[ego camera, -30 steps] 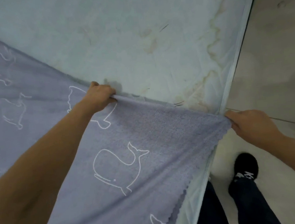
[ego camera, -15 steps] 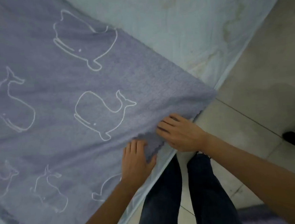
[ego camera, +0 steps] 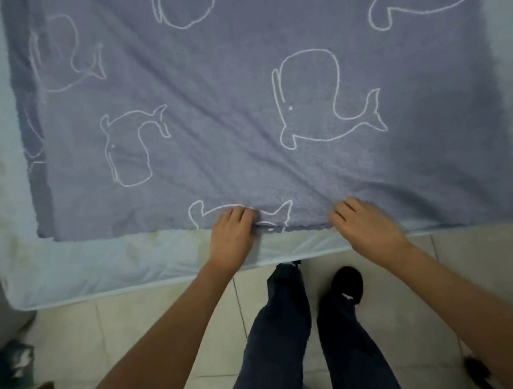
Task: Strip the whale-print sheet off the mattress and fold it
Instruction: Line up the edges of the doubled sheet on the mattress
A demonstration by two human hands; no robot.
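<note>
Along the left, a strip of the bare mattress [ego camera: 101, 268] is showing, so the sheet [ego camera: 212, 121] is no longer wrapping that side. It is lying flat on top as a smaller rectangle, whales facing up, with a darker band running down its left edge where a second layer seems to be peeking out. From that, stripping is looking finished and folding is looking begun, probably with at least one fold in.

Toward the middle, the left hand [ego camera: 231, 239] is gripping the sheet's near hem, fingers curling over the top and the cloth bunching just beside them. Just to the right, the right hand [ego camera: 368, 228] is lying on the same hem with fingers over the cloth; whether it is pinching or only pressing, I cannot tell, since the thumb is hiding. The hem between the hands is lifting slightly.

Below, the person's legs [ego camera: 290, 329] are standing on the floor [ego camera: 136, 326] close against the mattress. Farther right, more bare mattress is showing past the sheet's right edge.

The sheet is covering much of the mattress top, so several folds are likely remaining.
</note>
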